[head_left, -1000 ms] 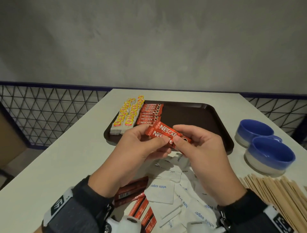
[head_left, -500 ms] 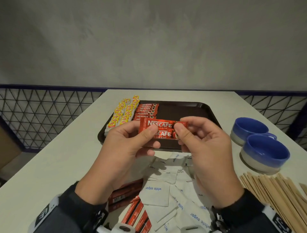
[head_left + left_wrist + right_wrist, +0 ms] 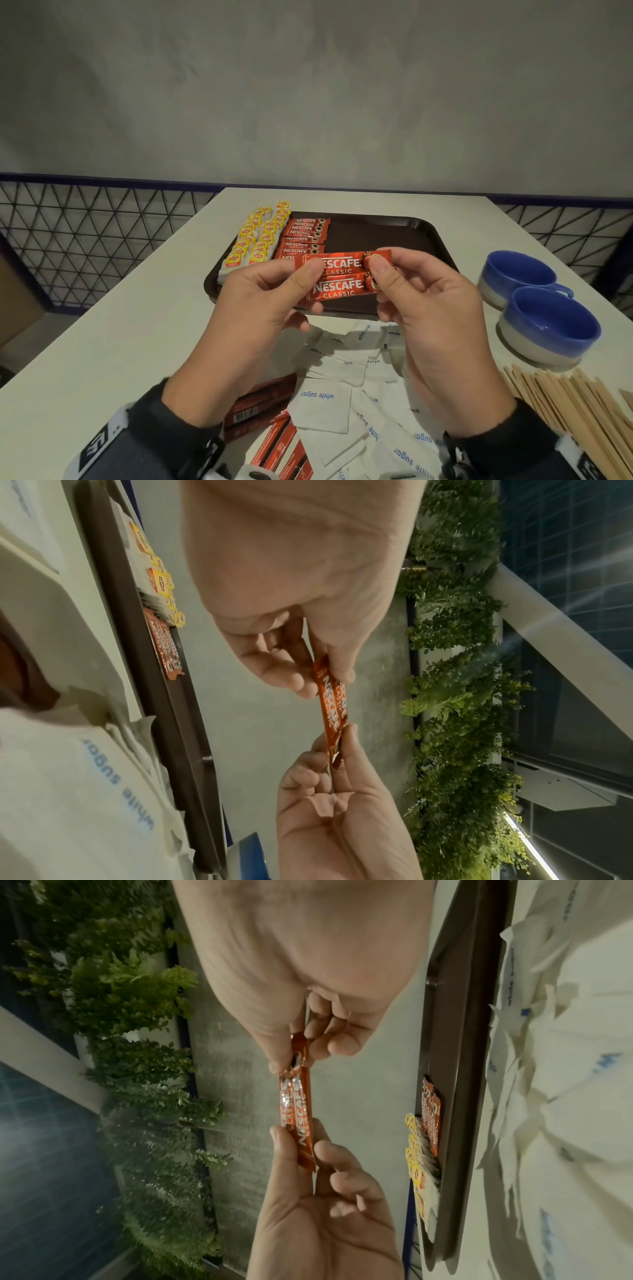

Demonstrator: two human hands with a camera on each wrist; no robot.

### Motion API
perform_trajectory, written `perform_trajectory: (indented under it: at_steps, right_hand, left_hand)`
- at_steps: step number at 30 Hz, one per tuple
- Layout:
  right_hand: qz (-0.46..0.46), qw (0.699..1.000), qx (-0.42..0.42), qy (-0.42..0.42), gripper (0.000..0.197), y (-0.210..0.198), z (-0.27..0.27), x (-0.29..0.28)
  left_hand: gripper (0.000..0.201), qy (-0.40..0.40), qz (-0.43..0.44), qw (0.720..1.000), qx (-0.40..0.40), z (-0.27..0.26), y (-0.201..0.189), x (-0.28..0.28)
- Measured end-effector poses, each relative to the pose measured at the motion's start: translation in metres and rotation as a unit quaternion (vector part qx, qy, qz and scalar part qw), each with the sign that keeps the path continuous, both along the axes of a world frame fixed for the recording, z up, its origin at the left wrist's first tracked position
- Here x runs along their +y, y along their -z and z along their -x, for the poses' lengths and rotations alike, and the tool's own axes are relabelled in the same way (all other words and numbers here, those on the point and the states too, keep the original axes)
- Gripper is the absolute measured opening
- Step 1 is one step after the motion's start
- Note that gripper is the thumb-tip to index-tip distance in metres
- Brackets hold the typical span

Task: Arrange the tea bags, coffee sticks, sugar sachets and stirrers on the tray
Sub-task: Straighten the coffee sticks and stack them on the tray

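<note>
Farthest left on the brown tray, two rows of yellow-tagged tea bags lie overlapped like shingles, probably so each label shows. Just beside them a column of red Nescafé coffee sticks is laid the same way, logo up; the rest of the tray to their right is bare, which I take as room kept for the sugar and stirrers.

Above the tray's near edge, the left hand pinches the left end of two held coffee sticks, thumb on the printed face and fingers behind. The sticks are side by side, long edges touching, logos toward the person, seemingly being squared up so they go down as a matched pair at the foot of the column. The right hand clamps their right end in the same thumb-over-fingers pinch.

Below the hands, on the white table, more coffee sticks lie loose, next to a heap of white sugar sachets. Right of the tray sit two blue cups, and nearer the person a spread of wooden stirrers, none of these yet on the tray.
</note>
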State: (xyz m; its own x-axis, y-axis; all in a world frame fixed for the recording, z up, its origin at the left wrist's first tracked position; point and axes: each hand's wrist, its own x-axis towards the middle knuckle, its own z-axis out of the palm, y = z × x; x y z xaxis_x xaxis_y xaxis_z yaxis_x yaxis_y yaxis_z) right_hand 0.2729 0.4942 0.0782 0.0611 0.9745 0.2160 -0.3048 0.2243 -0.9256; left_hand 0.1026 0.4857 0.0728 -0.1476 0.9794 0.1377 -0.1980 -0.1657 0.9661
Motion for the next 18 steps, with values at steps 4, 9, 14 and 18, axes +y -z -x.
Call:
perform_trajectory:
  at_steps: [4, 9, 14, 18]
  right_hand:
    - [0.008, 1.000, -0.012, 0.003, 0.023, 0.0008, 0.0002, -0.0002]
    - [0.013, 1.000, 0.014, 0.002, 0.024, 0.0017, -0.0006, 0.0015]
    - [0.028, 0.999, 0.029, -0.004, 0.026, 0.0039, -0.0035, 0.0025]
    - [0.028, 0.999, 0.032, -0.004, 0.027, 0.0035, -0.0050, 0.0032]
  left_hand:
    - [0.033, -0.007, 0.009, 1.000, 0.002, 0.0005, 0.0015, 0.0006]
    - [0.037, -0.001, 0.023, 1.000, 0.012, 0.0000, 0.0019, 0.0012]
    - [0.033, -0.002, 0.023, 1.000, 0.017, -0.0010, 0.0014, -0.0003]
    - [0.026, -0.003, 0.013, 1.000, 0.025, -0.0009, -0.0001, -0.0001]
